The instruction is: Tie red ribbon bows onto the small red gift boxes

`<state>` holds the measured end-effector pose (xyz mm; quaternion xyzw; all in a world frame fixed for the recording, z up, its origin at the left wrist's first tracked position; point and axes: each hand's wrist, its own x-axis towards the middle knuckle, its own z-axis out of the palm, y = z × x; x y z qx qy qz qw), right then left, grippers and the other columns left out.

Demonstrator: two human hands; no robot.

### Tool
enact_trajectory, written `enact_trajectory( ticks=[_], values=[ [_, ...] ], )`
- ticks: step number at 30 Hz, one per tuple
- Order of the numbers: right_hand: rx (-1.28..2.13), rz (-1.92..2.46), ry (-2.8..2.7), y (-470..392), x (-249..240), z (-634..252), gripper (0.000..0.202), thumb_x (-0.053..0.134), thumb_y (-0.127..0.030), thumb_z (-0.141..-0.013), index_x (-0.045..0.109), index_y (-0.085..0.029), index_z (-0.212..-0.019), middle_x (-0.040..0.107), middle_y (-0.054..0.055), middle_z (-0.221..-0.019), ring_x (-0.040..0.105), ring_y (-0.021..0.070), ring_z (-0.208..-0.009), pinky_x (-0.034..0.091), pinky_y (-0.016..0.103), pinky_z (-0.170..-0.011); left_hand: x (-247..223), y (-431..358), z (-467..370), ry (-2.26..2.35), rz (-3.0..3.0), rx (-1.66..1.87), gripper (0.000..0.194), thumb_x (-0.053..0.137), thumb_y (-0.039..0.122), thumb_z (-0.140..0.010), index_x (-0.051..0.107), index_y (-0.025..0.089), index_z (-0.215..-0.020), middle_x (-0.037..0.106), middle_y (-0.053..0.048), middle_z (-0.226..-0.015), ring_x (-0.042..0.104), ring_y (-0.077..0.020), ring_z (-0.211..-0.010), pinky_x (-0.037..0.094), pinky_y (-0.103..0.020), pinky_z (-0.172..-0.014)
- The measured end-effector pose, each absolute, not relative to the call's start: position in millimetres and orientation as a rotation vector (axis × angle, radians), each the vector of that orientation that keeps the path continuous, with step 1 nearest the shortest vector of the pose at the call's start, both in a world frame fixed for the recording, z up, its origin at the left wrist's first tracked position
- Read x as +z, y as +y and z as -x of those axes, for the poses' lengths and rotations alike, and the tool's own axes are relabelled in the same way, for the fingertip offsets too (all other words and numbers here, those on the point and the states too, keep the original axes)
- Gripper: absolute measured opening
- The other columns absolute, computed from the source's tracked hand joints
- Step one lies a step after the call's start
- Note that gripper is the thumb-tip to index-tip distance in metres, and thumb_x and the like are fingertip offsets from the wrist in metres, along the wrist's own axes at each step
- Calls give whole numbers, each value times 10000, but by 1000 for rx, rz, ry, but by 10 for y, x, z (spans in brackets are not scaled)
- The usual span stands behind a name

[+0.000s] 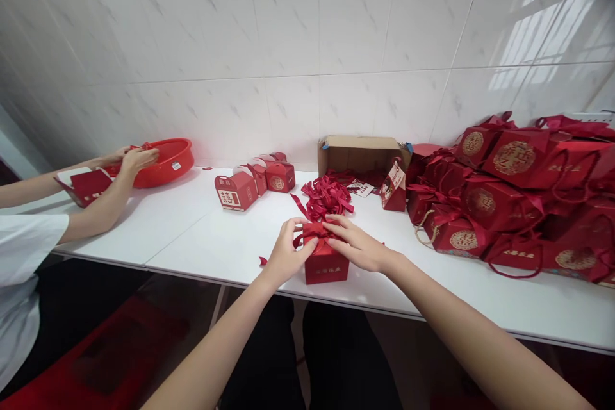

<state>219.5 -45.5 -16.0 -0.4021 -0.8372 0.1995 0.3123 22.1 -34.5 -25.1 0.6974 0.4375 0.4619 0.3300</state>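
A small red gift box (327,267) with gold lettering stands upright near the table's front edge. Across its top lies a red satin ribbon (314,230) tied in a bow, with a loose end showing to the left. My left hand (287,251) curls round the left side of the bow, thumb in front and fingers behind, closed on the ribbon. From the right, my right hand (358,245) rests on the box top with its fingers stretched out over the ribbon. Just behind the box is a pile of loose red ribbons (327,198).
Small red boxes (237,191) stand left of the ribbons. At the back sits an open cardboard carton (362,157), beside a triangular red box (394,189). Red gift boxes (512,205) are heaped right. On the left, a co-worker's hands (139,157) work by a red basin (168,166).
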Motion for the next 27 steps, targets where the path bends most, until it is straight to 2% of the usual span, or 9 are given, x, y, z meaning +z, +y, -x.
enact_trajectory(
  ticks=[3, 6, 9, 11, 13, 16, 20, 24, 27],
  values=[
    [581, 1108, -2047, -441, -238, -2215, 486, 337, -400, -909, 391, -207, -1352, 245, 109, -1464, 241, 250, -1353, 259, 449, -1085, -253, -320, -203, 1273, -1668, 1168, 503, 683, 393, -662, 442, 208, -1062, 489, -92, -1142, 545, -191, -938, 467, -334, -781],
    [646, 1266, -1829, -402, -289, -2267, 567, 488, -466, -821, 402, -184, -1304, 396, 152, -1331, 487, 249, -1127, 442, 410, -895, -242, -288, -157, 1321, -1605, 1028, 512, 700, 490, -610, 452, 192, -944, 528, -41, -929, 534, -155, -763, 445, -297, -696],
    [758, 1432, -1718, -372, -280, -2336, 483, 551, -583, -735, 568, -161, -970, 571, 62, -885, 538, 166, -726, 453, 301, -631, -213, -266, -112, 1282, -1718, 920, 432, 656, 551, -627, 435, 189, -709, 467, 27, -697, 462, -128, -647, 373, -251, -603],
    [857, 1437, -1738, -364, -251, -2380, 483, 498, -640, -742, 555, -161, -714, 491, -2, -644, 449, 119, -585, 375, 249, -530, -187, -260, -88, 1288, -1810, 892, 455, 636, 565, -634, 378, 191, -613, 387, 52, -606, 390, -108, -581, 309, -233, -548],
    [933, 1415, -1752, -365, -216, -2419, 520, 489, -658, -735, 479, -165, -569, 388, -32, -541, 346, 85, -504, 284, 224, -459, -162, -262, -68, 1350, -1871, 903, 487, 647, 571, -611, 341, 194, -582, 340, 62, -577, 336, -97, -548, 266, -226, -520],
    [968, 1427, -1723, -384, -161, -2460, 523, 583, -647, -664, 410, -175, -519, 290, -58, -503, 248, 59, -458, 188, 211, -410, -147, -273, -52, 1444, -1899, 908, 518, 670, 584, -562, 324, 199, -578, 327, 64, -573, 316, -94, -537, 251, -223, -506],
    [1080, 1394, -1662, -434, -93, -2495, 498, 624, -616, -649, 416, -178, -533, 292, -65, -503, 246, 53, -440, 165, 201, -383, -163, -279, -51, 1461, -1919, 898, 505, 658, 583, -579, 329, 201, -594, 342, 60, -587, 331, -100, -551, 267, -225, -513],
    [1392, 1251, -1589, -480, -36, -2573, 412, 621, -533, -717, 475, -167, -598, 453, -32, -522, 380, 71, -442, 273, 213, -404, -150, -294, -41, 1425, -1975, 932, 438, 641, 549, -628, 373, 204, -656, 407, 43, -646, 398, -123, -598, 335, -244, -552],
    [1565, 1080, -1451, -514, 39, -2620, 335, 647, -456, -734, 523, -152, -667, 524, -7, -562, 480, 94, -502, 361, 230, -469, -70, -362, -83, 1389, -2207, 1153, 334, 637, 465, -677, 445, 209, -775, 515, -14, -819, 497, -185, -785, 403, -307, -707]
  ],
)
